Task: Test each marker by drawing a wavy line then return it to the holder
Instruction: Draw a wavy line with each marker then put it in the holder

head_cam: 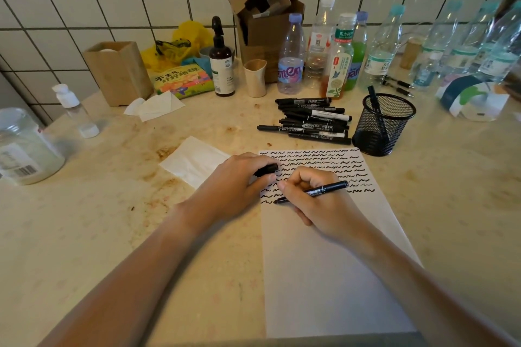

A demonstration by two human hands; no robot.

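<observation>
My right hand (321,200) grips a black marker (328,189) like a pen, its tip touching the white paper (324,262) at the left end of the lowest row of wavy lines. My left hand (239,183) pinches the marker's black cap (266,169) at the paper's top left corner. Several rows of black wavy lines (315,166) fill the top of the sheet. A pile of several black markers (310,121) lies beyond the paper. To their right, the black mesh holder (382,127) stands with one marker (373,98) in it.
Several plastic bottles (291,56) line the tiled wall at the back. A cardboard box (265,17), brown spray bottle (221,65), beige cup (255,77) and wooden tissue box (118,73) stand behind. A white napkin (194,160) lies left of the paper, a jar (22,146) far left.
</observation>
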